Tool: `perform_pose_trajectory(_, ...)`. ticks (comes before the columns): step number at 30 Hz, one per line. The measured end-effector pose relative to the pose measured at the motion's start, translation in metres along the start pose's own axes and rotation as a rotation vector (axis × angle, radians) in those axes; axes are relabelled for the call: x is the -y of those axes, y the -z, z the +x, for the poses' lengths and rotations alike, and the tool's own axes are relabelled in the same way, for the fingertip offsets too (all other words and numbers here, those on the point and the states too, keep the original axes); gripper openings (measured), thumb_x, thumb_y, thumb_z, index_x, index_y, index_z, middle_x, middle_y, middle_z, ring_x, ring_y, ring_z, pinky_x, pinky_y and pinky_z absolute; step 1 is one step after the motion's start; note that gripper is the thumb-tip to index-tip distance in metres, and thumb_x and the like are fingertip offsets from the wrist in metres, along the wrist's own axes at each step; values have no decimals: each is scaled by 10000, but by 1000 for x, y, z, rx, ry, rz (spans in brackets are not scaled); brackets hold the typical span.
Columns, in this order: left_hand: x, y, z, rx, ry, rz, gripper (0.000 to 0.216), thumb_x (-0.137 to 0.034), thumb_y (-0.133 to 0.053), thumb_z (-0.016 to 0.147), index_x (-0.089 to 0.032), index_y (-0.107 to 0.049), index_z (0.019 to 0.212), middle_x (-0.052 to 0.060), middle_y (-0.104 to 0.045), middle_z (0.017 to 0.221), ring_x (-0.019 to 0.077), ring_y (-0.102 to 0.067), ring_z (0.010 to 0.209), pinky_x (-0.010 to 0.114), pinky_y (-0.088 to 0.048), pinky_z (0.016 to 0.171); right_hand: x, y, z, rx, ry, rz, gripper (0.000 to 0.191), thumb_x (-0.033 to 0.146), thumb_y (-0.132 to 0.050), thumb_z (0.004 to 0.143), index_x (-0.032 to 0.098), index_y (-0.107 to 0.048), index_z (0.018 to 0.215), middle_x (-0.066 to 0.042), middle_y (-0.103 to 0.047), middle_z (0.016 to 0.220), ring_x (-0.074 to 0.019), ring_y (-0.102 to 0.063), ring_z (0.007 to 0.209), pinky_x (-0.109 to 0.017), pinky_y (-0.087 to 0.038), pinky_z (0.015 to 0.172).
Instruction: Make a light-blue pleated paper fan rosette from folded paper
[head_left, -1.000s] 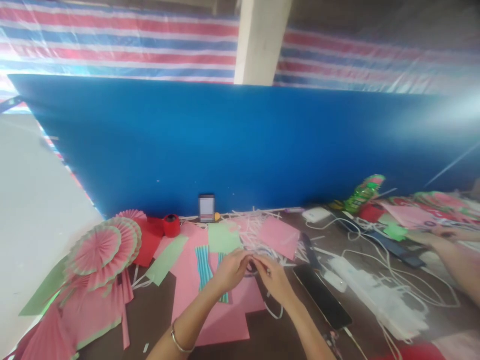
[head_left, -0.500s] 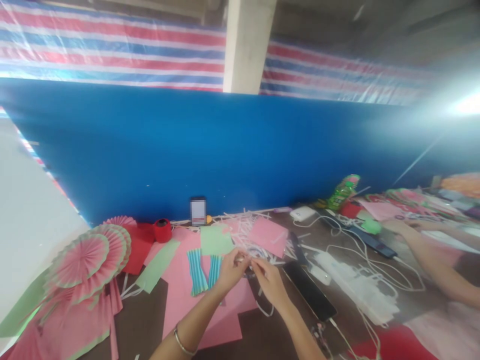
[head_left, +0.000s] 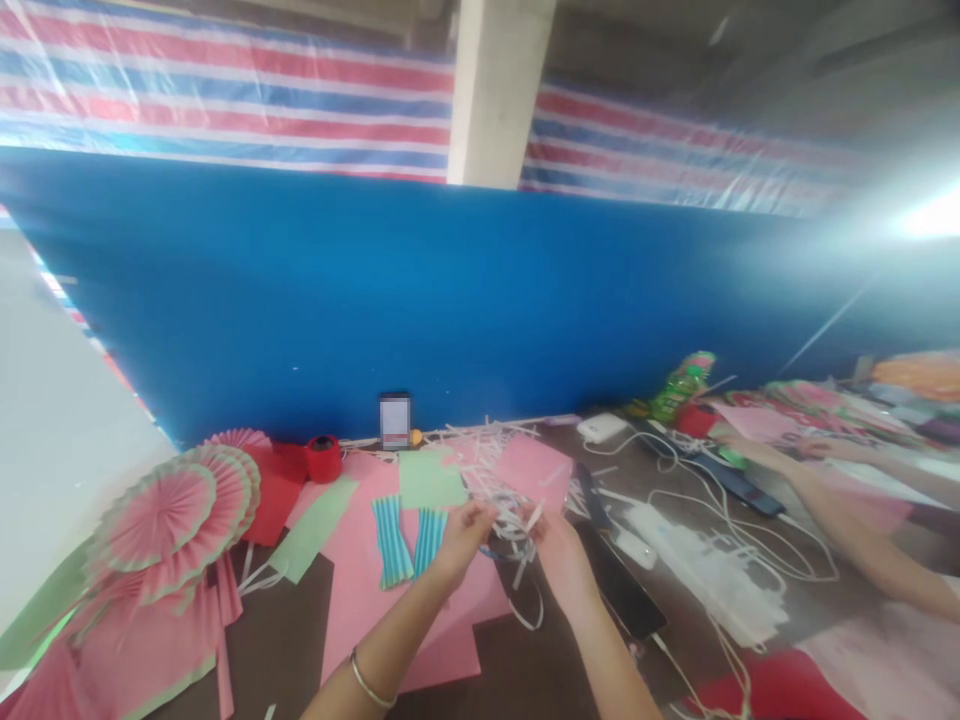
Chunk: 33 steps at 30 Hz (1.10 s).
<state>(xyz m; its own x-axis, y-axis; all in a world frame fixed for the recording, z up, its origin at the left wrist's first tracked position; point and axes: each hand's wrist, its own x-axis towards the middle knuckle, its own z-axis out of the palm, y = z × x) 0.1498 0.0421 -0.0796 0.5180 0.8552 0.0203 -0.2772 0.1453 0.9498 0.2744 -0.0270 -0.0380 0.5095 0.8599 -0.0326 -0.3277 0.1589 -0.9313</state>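
My left hand (head_left: 466, 535), with a bangle on its wrist, is closed in a pinch above the pink paper. What its fingertips hold is too small to make out. My right hand (head_left: 559, 548) is apart from it on the right, its fingers closed on a small white strip (head_left: 534, 516). Between and behind the hands are whitish loops (head_left: 511, 528), blurred. Two pleated blue paper pieces (head_left: 393, 542) lie left of my left hand on pink paper sheets (head_left: 360, 625). Behind them lies a light green sheet (head_left: 431, 480).
Pleated pink paper fans (head_left: 169, 520) are at the left, near a red tape roll (head_left: 324, 458). White paper scraps (head_left: 480, 450) cover the back. A black phone (head_left: 626, 590), a power strip (head_left: 705, 570) and cables lie right. Another person's arm (head_left: 832, 510) reaches in there.
My hands, close together before, have moved apart. The right hand has gone right and up, with a white strip now showing at its fingertips. The other person's hand has moved left.
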Motion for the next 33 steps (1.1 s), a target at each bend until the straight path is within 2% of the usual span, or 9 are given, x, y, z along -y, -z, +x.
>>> perform_pose_trajectory(4, -6, 0, -2, -3, 3, -53, 438, -559, -606, 670, -137, -497, 632, -68, -352, 492, 55, -314, 481, 195, -250, 497, 4, 9, -1, 135, -99, 173, 322, 476, -597, 702, 180, -706, 769, -91, -692, 845, -235, -618, 821, -363, -460, 774)
perform_pose_trajectory(9, -4, 0, -1, 27, 22, -85, 414, -529, -620, 673, -134, -501, 643, -61, -360, 508, 56, -321, 486, 198, -248, 505, 2, 8, -5, 175, -197, -3, 252, 348, -760, 576, 171, -676, 735, -51, -666, 735, -194, -615, 691, -312, -470, 647)
perform_pose_trajectory(15, -6, -4, -2, 50, 35, -109, 394, -511, -595, 699, -140, -479, 637, -67, -330, 506, 55, -307, 477, 197, -262, 502, 7, 0, -18, 173, -141, -62, 280, 330, -764, 599, 164, -648, 793, -29, -618, 739, -146, -577, 625, -253, -421, 530)
perform_pose_trajectory(18, -17, -1, -6, 55, -30, 164, 406, -510, -443, 799, -138, -532, 662, -15, -447, 555, 102, -426, 547, 232, -361, 574, 9, -4, -23, 85, -89, -73, 288, 335, -784, 562, 165, -631, 739, -16, -591, 721, -121, -541, 583, -228, -381, 474)
perform_pose_trajectory(20, -25, 10, -13, 0, -84, 475, 420, -473, -345, 847, -144, -601, 796, 58, -582, 744, 169, -528, 724, 298, -415, 713, 9, -3, -25, 36, -70, -55, 304, 327, -795, 541, 165, -615, 724, -4, -570, 686, -103, -515, 553, -209, -347, 442)
perform_pose_trajectory(22, -31, 29, -22, -161, -126, 862, 383, -417, -414, 822, -156, -593, 1037, 126, -587, 1041, 256, -503, 1014, 385, -355, 906, 8, 0, -27, 4, -70, -47, 315, 314, -798, 539, 167, -601, 736, 12, -547, 642, -85, -484, 523, -188, -301, 413)
perform_pose_trajectory(25, -27, 63, -36, -465, 21, 1332, 513, -380, -444, 801, -140, -466, 1254, 207, -423, 1289, 376, -327, 1217, 538, -240, 967, 7, 5, -30, 0, -86, -70, 300, 314, -783, 566, 172, -587, 744, 33, -513, 572, -71, -444, 489, -176, -262, 395)
perform_pose_trajectory(28, -11, 88, -47, -499, 187, 1450, 583, -393, -441, 802, -131, -377, 1319, 241, -349, 1345, 412, -317, 1215, 556, -302, 902, 4, 7, -32, 5, -100, -93, 291, 328, -775, 573, 171, -589, 732, 41, -494, 542, -64, -430, 471, -177, -268, 392)
perform_pose_trajectory(33, 10, 98, -55, -425, 240, 1457, 539, -328, -426, 817, -159, -365, 1325, 218, -362, 1351, 360, -405, 1169, 460, -360, 880, -2, 3, -35, 13, -137, -115, 306, 352, -776, 558, 179, -580, 717, 34, -528, 566, -71, -459, 466, -183, -284, 391)
